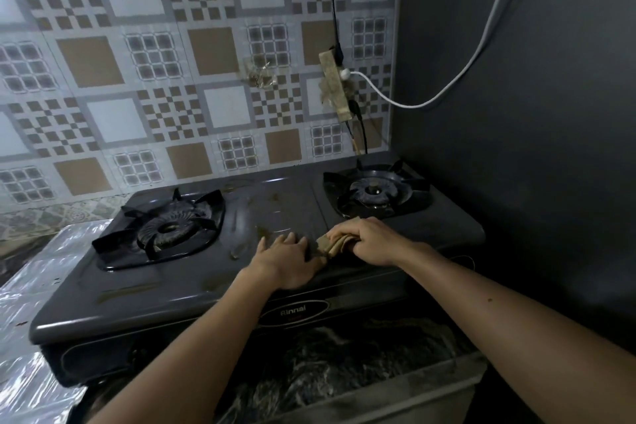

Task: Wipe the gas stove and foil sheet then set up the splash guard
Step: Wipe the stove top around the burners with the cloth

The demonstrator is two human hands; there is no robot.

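Both hands are low on the stove: left hand flat, fingers spread; right hand curled around a folded cloth whose loose end points left.

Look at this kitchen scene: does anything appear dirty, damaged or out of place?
Yes. Brown stains and smears mark the gas stove top between its burners. On the tiled wall, a power strip hangs askew, wrapped in yellowed tape, directly above the right burner.
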